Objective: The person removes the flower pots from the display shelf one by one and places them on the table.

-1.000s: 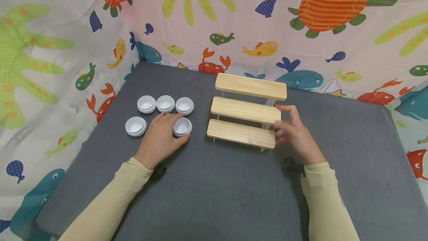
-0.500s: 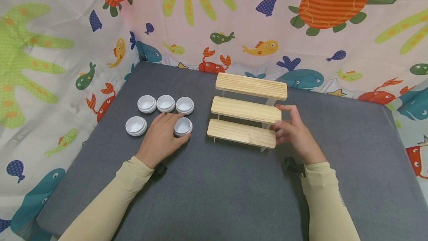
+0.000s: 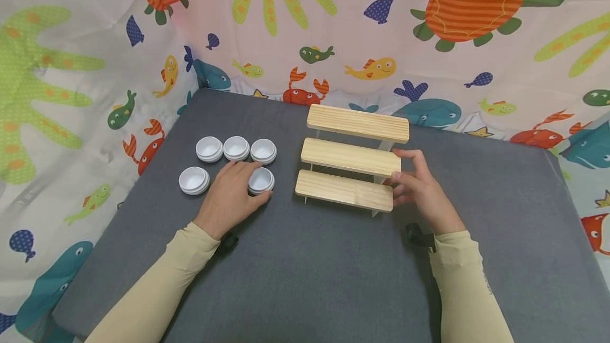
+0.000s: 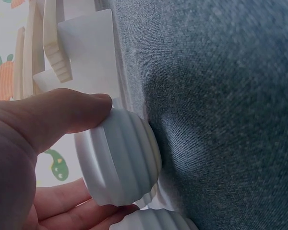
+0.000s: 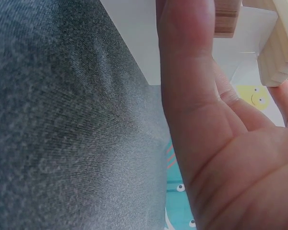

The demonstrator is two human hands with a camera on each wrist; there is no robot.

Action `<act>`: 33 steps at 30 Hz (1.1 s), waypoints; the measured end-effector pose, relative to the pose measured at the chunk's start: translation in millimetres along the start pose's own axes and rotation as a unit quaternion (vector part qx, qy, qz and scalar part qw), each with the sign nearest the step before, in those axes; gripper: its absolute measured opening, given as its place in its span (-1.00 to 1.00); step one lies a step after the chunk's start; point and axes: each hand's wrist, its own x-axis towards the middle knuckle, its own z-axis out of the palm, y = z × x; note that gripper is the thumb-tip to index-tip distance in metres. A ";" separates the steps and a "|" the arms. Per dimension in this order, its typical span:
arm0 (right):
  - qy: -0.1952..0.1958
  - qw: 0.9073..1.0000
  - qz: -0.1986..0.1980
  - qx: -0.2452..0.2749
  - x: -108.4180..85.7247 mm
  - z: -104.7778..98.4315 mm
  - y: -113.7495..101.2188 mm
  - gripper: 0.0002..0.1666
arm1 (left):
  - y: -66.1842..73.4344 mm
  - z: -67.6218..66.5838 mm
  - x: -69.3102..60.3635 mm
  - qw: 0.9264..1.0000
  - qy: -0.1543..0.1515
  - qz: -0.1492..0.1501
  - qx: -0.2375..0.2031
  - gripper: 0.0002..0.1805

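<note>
In the head view my left hand holds a small white bowl, thumb at its near side and fingers at its far side. Up close in the left wrist view, that bowl has ridged walls, and the thumb presses on it. My right hand grips the right end of a three-tier wooden display stand, with thumb and index finger at the end of the middle board. Its other fingers are partly hidden behind the lowest board. The stand's boards rest on pale side supports.
Three more white bowls stand in a row behind the left hand, the middle one close to its fingers. Another white bowl sits left of it. A dark grey cloth covers the table. Behind hangs a sea-animal curtain.
</note>
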 end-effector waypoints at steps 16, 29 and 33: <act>-0.002 1.000 0.003 -0.001 -0.8 0.2 -0.4 -0.36 | -1.2 0.6 0.0 1.000 0.004 0.004 0.001 -0.26; -0.006 1.000 0.003 0.004 0.3 1.3 3.0 -0.38 | -3.0 1.3 -1.1 1.000 -0.004 0.001 0.006 -0.26; -0.001 1.000 0.005 0.000 0.3 0.2 1.6 -0.38 | -2.1 1.4 0.8 1.000 -0.004 0.002 0.004 -0.25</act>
